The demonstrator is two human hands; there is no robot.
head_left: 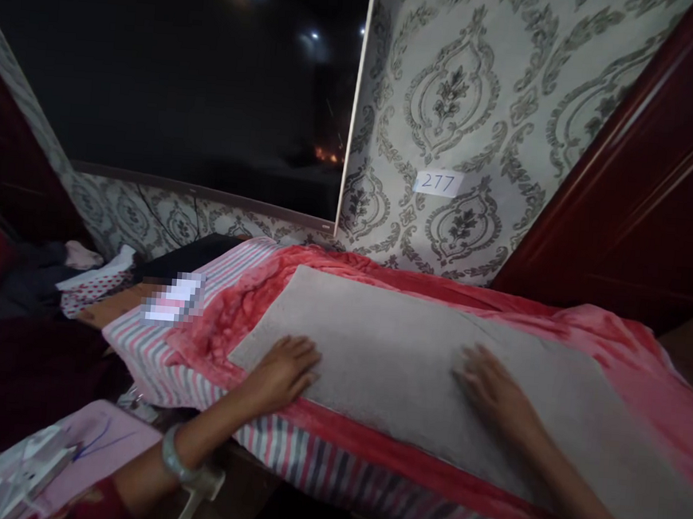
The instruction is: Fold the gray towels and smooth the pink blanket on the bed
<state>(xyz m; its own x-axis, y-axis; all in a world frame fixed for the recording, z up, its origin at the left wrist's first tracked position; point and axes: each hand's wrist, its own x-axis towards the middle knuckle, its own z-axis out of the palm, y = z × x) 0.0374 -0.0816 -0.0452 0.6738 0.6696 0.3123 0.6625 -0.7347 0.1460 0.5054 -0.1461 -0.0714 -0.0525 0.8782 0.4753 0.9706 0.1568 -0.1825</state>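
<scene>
Head: grey mat [398,363], long axis toward lower-right.

Grey mat [387,351], plain and matte, long in outline with straight edges. It lies unfolded and nearly flat, face up, on a red blanket [241,299], which shows beyond its near and far edges. The long axis runs from a corner at 8 o'clock towards 4 o'clock, where the mat passes out of view. Its far edge slants from near the centre towards 3 o'clock; a faint dark line shows beside that edge.
</scene>
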